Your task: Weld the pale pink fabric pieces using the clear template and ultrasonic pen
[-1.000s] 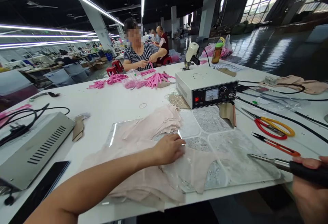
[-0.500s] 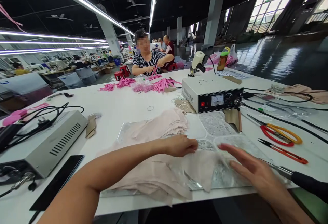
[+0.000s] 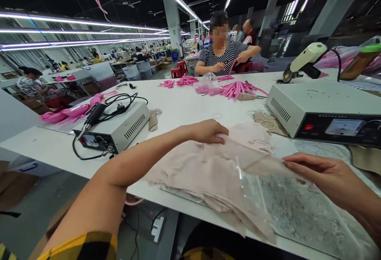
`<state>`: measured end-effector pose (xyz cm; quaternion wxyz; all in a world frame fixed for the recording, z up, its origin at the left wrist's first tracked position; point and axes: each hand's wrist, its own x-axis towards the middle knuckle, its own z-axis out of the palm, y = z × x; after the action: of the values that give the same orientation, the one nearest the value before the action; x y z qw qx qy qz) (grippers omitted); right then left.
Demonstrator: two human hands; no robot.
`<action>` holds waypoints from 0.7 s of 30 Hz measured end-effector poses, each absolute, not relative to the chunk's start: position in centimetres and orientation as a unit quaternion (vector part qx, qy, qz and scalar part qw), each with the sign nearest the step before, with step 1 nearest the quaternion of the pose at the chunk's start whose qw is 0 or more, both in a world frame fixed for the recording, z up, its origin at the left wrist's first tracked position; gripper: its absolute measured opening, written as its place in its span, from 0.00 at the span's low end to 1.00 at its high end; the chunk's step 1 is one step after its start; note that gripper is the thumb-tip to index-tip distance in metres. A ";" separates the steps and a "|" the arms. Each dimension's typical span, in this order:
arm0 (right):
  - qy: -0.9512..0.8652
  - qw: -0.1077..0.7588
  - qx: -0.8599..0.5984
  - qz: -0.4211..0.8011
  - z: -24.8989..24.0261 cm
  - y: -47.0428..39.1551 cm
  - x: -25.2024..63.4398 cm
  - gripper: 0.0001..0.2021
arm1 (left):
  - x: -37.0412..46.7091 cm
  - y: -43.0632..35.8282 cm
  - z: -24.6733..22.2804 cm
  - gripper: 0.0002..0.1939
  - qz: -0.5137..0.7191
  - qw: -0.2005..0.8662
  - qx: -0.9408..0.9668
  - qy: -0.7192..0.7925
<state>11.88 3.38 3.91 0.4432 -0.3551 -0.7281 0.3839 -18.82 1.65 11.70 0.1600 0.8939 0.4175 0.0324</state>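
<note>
My left hand [image 3: 210, 131] pinches the far left corner of a thin pale pink fabric piece [image 3: 253, 153]. At its right end, my right hand [image 3: 317, 170] grips the same piece between thumb and fingers. The piece is stretched between both hands, raised over a loose pile of similar pale pink fabric pieces [image 3: 193, 172]. Another stack of pale pink pieces [image 3: 251, 133] lies just beyond. Under the pile and to its right is a clear sheet-covered board [image 3: 297, 204] with a grey, mottled surface.
A grey control box [image 3: 330, 97] stands at the right, with a cream handheld tool [image 3: 306, 61] behind it. Another box [image 3: 127, 125] with cables sits on the left. Across the table [image 3: 178, 111], a co-worker [image 3: 223, 53] handles pink strips [image 3: 238, 89].
My view has swung left. Both hands now hold one fabric piece, raised over the left pile; earlier my right hand was open beside it over the board.
</note>
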 end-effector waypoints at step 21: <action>-0.861 0.240 -0.407 0.186 0.9 16.7 5.1 0.19 | -18.9 4.3 3.8 0.25 0.090 0.087 0.739 0.662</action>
<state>5.05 16.71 0.85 0.2401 -0.4073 -0.8613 0.1860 -18.87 4.32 3.83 0.0868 0.7386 0.6624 0.0901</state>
